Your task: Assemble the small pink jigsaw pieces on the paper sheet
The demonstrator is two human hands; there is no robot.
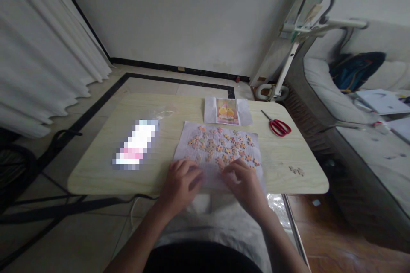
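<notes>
Both hands down on white paper sheet (218, 147) at table's (105, 153) near edge. Left hand (181, 183) flat-ish, fingers loosely curled, palm down on sheet's near-left corner, holding nothing visible. Right hand (241, 181) fingers bent, tips at near row of loose jigsaw pieces (222, 145) spread over sheet; can't tell if a piece is pinched. Reference pic (227, 111) just beyond sheet, red scissors (279, 126) to its right, few stray pieces (297, 171) near right edge.

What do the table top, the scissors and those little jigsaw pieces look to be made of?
The table looks like pale wood or wood-look laminate with a matt finish; faint grain lines show. The scissors have glossy red handles, probably plastic, and grey blades, likely metal. The jigsaw pieces look like printed card, though they are too small to be sure.
</notes>
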